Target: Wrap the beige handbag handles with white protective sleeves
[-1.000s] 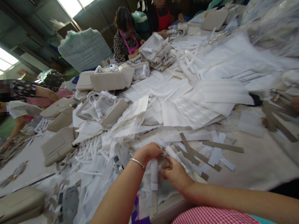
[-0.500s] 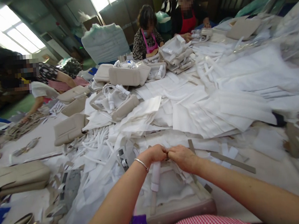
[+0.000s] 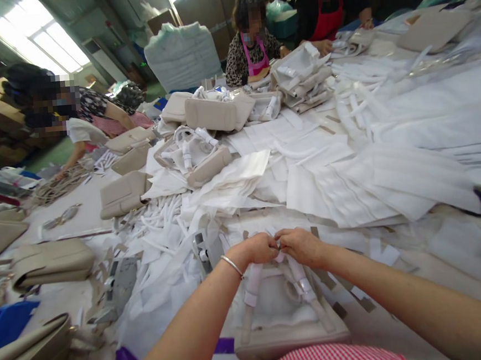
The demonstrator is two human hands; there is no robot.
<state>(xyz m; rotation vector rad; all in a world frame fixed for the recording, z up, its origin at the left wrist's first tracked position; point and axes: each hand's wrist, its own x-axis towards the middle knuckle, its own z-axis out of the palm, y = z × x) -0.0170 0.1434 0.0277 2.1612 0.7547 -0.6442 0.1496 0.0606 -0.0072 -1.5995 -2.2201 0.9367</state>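
A beige handbag (image 3: 289, 331) lies in front of me at the near table edge, its two handle straps wrapped in white paper sleeves (image 3: 251, 287). My left hand (image 3: 259, 249) and my right hand (image 3: 299, 246) meet knuckle to knuckle just above the bag. Both are closed in a pinch at the top of the wrapped handles. A thin silver bangle (image 3: 233, 265) sits on my left wrist. What lies between the fingertips is hidden by the fingers.
White paper sheets and strips (image 3: 340, 183) cover the big table. Beige bags lie at the left (image 3: 51, 262) and farther back (image 3: 218, 112). Three people work along the left and far sides. A blue tray (image 3: 10, 325) sits at the near left.
My view has swung left and down, so the bag shows more fully. My right hand moved up to meet the left at the top of the handles; both straps now hang beneath them.
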